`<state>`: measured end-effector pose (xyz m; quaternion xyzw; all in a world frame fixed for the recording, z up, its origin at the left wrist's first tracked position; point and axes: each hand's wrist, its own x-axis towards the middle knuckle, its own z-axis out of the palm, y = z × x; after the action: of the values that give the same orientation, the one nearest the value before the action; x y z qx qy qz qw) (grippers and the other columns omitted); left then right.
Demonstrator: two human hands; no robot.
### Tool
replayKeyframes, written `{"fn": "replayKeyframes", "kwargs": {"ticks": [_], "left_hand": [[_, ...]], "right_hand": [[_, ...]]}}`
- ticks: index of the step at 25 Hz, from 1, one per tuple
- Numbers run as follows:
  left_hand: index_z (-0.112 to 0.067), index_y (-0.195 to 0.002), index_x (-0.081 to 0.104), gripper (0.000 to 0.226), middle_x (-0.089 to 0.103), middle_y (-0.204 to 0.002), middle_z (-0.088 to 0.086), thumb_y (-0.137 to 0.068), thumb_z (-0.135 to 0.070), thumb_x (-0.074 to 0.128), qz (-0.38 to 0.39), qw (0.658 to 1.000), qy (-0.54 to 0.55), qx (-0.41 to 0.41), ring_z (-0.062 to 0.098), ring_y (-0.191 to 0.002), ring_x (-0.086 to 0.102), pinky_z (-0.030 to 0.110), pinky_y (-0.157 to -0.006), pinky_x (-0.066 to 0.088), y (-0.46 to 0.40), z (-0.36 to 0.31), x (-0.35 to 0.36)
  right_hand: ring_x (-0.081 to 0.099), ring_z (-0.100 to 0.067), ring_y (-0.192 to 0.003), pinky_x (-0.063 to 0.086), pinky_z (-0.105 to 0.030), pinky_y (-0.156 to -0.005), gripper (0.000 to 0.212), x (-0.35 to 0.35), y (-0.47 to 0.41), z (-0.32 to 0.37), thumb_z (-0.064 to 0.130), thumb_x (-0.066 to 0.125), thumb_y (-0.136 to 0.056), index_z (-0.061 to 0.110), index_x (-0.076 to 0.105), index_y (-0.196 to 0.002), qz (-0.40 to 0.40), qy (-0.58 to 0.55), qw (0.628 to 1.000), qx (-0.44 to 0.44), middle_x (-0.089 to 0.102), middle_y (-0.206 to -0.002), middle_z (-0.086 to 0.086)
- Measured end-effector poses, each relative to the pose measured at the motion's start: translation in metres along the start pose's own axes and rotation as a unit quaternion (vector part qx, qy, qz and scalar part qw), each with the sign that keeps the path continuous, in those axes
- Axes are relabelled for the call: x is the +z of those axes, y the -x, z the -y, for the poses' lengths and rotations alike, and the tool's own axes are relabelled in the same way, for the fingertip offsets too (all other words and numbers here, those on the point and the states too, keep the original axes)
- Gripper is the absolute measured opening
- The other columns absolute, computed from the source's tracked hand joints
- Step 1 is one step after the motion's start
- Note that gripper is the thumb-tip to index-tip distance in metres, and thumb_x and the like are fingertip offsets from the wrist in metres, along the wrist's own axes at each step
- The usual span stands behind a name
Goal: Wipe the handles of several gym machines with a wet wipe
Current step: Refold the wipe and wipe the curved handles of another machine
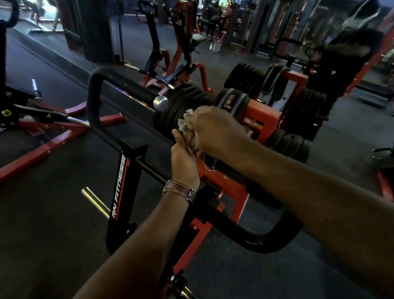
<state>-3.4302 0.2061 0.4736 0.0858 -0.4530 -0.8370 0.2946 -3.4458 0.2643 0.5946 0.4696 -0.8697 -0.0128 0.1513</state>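
A: From the head view, where is the wet wipe?

B: Just right of centre, bunched white between the 2 hands, above the black padded handle of the machine.

A: How do the hands sit?

B: The left hand comes up from 6 o'clock, a brown strap on its wrist, fingers pinching the lower part of the wipe. The right hand reaches in from 4 o'clock, fingers curled round the upper part. The 2 hands touch each other.

A: And around them?

B: Black weight plates sit just beyond the hands toward 12 o'clock, on a red frame. A black upright marked "RN FITNESS" stands at 8 o'clock of the hands. The padded handle's other bend curves at 10 o'clock, with a chrome knob beside the plates.
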Motion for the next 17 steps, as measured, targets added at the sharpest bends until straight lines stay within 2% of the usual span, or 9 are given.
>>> {"fn": "replayKeyframes", "kwargs": {"ticks": [2, 5, 7, 8, 11, 12, 15, 17], "left_hand": [[-0.012, -0.094, 0.070, 0.057, 0.069, -0.073, -0.009, -0.110, -0.036, 0.021, 0.031, 0.999, 0.004, 0.005, 0.003, -0.075, 0.065, 0.022, -0.074, 0.051, 0.000, 0.003, -0.002], [-0.009, -0.095, 0.070, 0.049, 0.074, -0.086, 0.003, -0.108, -0.035, 0.032, 0.093, 0.996, 0.009, 0.006, 0.017, -0.086, 0.069, 0.030, -0.080, 0.055, -0.001, 0.009, -0.006], [-0.001, -0.103, 0.070, 0.051, 0.073, -0.095, 0.014, -0.108, -0.037, 0.033, 0.113, 0.994, 0.008, -0.009, 0.028, -0.094, 0.069, 0.037, -0.086, 0.056, 0.000, 0.009, -0.006], [-0.001, -0.103, 0.070, 0.053, 0.073, -0.096, 0.015, -0.109, -0.036, 0.031, 0.117, 0.993, 0.008, -0.013, 0.028, -0.094, 0.070, 0.037, -0.086, 0.057, 0.000, 0.008, -0.005], [-0.013, -0.085, 0.075, 0.060, 0.075, -0.082, 0.004, -0.111, -0.032, 0.024, 0.141, 0.990, 0.002, -0.028, 0.016, -0.082, 0.072, 0.027, -0.073, 0.057, 0.005, 0.008, -0.002], [-0.013, -0.086, 0.074, 0.060, 0.074, -0.081, 0.003, -0.111, -0.032, 0.023, 0.149, 0.988, 0.001, -0.032, 0.015, -0.081, 0.072, 0.027, -0.072, 0.057, 0.006, 0.007, -0.002], [-0.005, -0.101, 0.070, 0.053, 0.076, -0.090, 0.009, -0.110, -0.034, 0.027, 0.165, 0.986, 0.003, -0.034, 0.022, -0.087, 0.073, 0.034, -0.080, 0.059, 0.008, 0.003, -0.004], [-0.001, -0.103, 0.068, 0.048, 0.076, -0.093, 0.012, -0.109, -0.033, 0.033, 0.158, 0.987, -0.013, -0.032, 0.026, -0.090, 0.074, 0.037, -0.082, 0.058, 0.013, 0.001, -0.002]], "right_hand": [[0.055, -0.014, -0.088, 0.046, -0.027, -0.073, 0.030, -0.004, 0.019, -0.007, 0.017, 0.046, -0.098, 0.009, 0.060, -0.123, -0.009, 0.004, 1.000, 0.018, 0.060, -0.113, -0.007], [0.064, -0.024, -0.107, 0.057, -0.038, -0.086, 0.044, 0.007, 0.078, -0.024, 0.018, 0.036, -0.094, 0.004, 0.059, -0.129, -0.045, 0.027, 0.998, 0.028, 0.062, -0.125, -0.011], [0.062, -0.029, -0.117, 0.055, -0.041, -0.094, 0.047, 0.018, 0.111, -0.029, 0.017, 0.034, -0.093, -0.002, 0.064, -0.124, -0.101, 0.040, 0.993, 0.036, 0.061, -0.131, -0.017], [0.062, -0.032, -0.119, 0.056, -0.043, -0.093, 0.046, 0.021, 0.113, -0.027, 0.016, 0.035, -0.093, -0.003, 0.065, -0.122, -0.111, 0.060, 0.991, 0.037, 0.060, -0.131, -0.020], [0.064, -0.037, -0.113, 0.058, -0.046, -0.083, 0.041, 0.023, 0.087, -0.012, 0.010, 0.049, -0.086, -0.006, 0.065, -0.119, -0.107, 0.079, 0.991, 0.033, 0.061, -0.128, -0.025], [0.064, -0.037, -0.114, 0.057, -0.045, -0.084, 0.042, 0.023, 0.084, -0.011, 0.010, 0.049, -0.084, -0.006, 0.066, -0.119, -0.110, 0.071, 0.991, 0.023, 0.062, -0.128, -0.024], [0.059, -0.030, -0.124, 0.046, -0.040, -0.102, 0.039, 0.024, 0.115, -0.031, 0.011, 0.043, -0.090, 0.001, 0.069, -0.117, -0.130, 0.078, 0.988, -0.026, 0.061, -0.133, -0.018], [0.060, -0.029, -0.123, 0.047, -0.040, -0.102, 0.032, 0.022, 0.144, -0.043, 0.002, 0.054, -0.087, 0.000, 0.071, -0.114, -0.171, 0.092, 0.981, -0.025, 0.063, -0.130, -0.017]]}}
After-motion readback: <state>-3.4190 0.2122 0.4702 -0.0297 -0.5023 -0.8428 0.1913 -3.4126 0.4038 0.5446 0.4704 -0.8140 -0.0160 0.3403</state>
